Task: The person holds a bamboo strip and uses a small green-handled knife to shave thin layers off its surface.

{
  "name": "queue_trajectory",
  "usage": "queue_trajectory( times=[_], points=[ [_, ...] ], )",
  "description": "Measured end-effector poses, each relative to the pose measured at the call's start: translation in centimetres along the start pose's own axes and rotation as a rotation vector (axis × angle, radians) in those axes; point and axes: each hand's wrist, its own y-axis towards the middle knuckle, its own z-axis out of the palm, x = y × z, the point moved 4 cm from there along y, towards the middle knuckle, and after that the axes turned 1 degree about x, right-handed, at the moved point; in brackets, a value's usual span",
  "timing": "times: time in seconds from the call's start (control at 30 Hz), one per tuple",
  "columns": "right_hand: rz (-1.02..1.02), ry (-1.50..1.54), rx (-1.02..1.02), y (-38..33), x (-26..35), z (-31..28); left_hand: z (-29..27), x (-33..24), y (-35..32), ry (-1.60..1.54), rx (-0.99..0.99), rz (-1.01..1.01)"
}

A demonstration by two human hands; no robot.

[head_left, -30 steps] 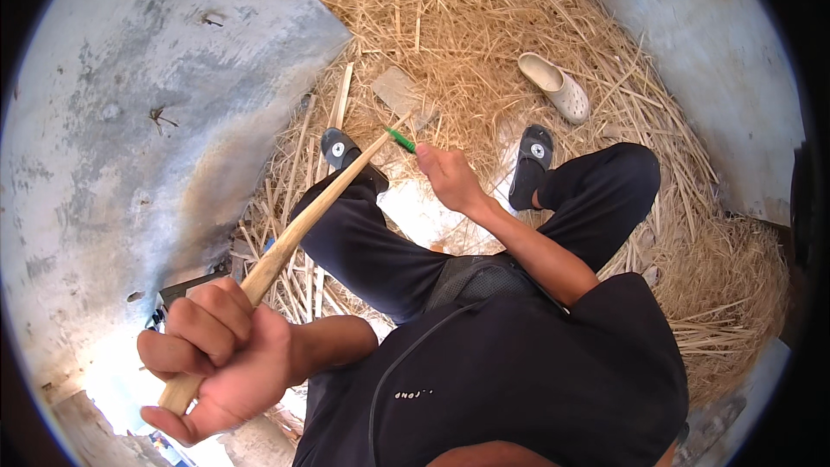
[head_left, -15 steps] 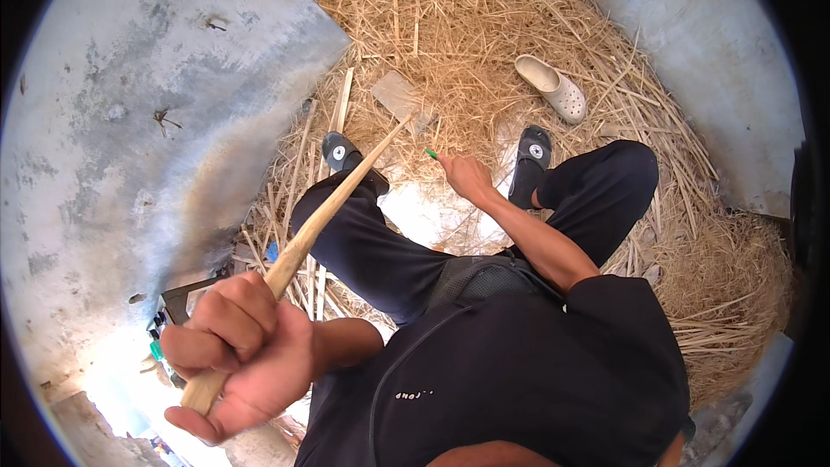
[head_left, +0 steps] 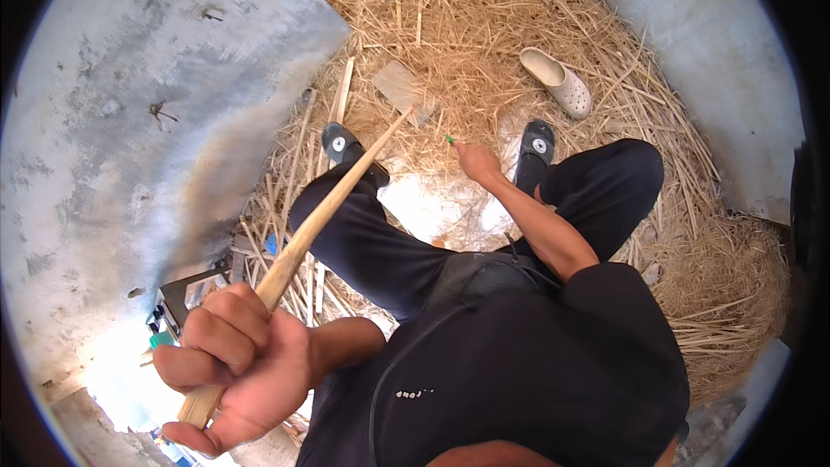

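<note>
Seated on a spread of dry yellow straw (head_left: 484, 26), the person's left hand (head_left: 238, 363) is fisted around a long pale wooden handle (head_left: 320, 225) whose flat grey blade (head_left: 399, 86) rests on the straw ahead, while the right hand (head_left: 475, 160) pinches a small green piece (head_left: 449, 139) just beside it; steadying that piece well apart from the blade's edge seems prudent.

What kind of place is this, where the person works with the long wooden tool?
Probably a farmyard or barn floor: loose straw covers the concrete ground, and the left hand grips a wooden-handled hoe, its flat blade on the straw.
</note>
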Motion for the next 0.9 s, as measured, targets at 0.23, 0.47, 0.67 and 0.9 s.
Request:
queue_trajectory(
  times=[0.23,0.47,0.67,0.9],
  points=[
    [-0.357,0.489,0.03,-3.1,11.8,-8.2,-1.1,0.5,1.0,-0.014,-0.02,0.017],
    [-0.039,0.168,0.051,1.0,6.1,-3.0,-0.8,0.1,1.0,-0.012,-0.008,0.013],
    [-0.412,0.299,-0.025,-2.8,12.4,-8.5,-1.1,0.2,0.8,-0.047,-0.06,0.026],
    [0.006,0.034,0.074,1.5,5.9,-5.3,-0.1,0.4,1.0,-0.053,0.204,0.063]
  ],
)
